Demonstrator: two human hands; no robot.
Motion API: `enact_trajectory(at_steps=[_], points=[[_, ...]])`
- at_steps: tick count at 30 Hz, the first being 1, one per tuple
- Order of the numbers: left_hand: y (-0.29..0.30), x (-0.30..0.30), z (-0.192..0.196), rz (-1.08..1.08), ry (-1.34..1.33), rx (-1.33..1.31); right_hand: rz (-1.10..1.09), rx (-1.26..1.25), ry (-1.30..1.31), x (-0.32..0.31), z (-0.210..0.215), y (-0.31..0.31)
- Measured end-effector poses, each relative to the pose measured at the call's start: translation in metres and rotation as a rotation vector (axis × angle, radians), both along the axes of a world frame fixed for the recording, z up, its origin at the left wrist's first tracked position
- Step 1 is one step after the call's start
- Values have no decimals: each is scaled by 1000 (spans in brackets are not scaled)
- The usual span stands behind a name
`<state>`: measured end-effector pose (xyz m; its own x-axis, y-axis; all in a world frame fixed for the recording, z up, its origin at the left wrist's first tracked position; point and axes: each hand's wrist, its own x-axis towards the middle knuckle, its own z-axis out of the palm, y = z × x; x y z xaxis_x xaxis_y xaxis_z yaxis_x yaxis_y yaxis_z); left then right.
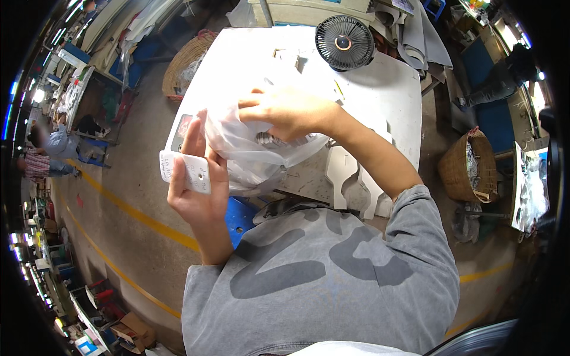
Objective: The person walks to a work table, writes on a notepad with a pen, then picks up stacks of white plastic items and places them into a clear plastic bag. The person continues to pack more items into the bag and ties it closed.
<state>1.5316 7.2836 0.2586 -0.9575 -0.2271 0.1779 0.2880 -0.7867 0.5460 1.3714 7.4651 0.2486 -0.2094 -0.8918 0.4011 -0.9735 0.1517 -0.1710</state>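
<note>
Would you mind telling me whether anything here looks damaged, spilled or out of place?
Nothing stands out. The left hand holds a white tag against a clear plastic bag; the right hand grips the bag's top.

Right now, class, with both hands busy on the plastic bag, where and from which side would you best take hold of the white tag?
Grip the white tag by its free left end, coming from the left: the left hand already pins its right end against the plastic bag.
</note>
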Motion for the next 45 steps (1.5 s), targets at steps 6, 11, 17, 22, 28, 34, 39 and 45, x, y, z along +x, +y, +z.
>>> enact_trajectory(at_steps=[6, 11, 17, 22, 28, 34, 39, 45], points=[[3, 7, -5, -36, -16, -11, 5, -131, -846, 14, 10, 1], [5, 11, -7, 24, -66, -34, -346, -639, -730, 36, 6, 9], [7, 13, -12, -42, 8, -262, -383, -533, -502, 112, 22, 13], [14, 13, -11, 11, 20, -332, -400, -618, -237, 122, 15, 9], [21, 12, -13, -15, 60, -445, -379, -408, -460, 127, 36, 9], [23, 15, -13, 102, -31, -491, -464, -960, -709, 70, 23, 48], [15, 2, -28, 236, -290, -643, -635, -511, -1102, 38, 7, 94], [17, -7, -28, 396, -220, -835, -547, -465, -977, 51, 13, 46]])
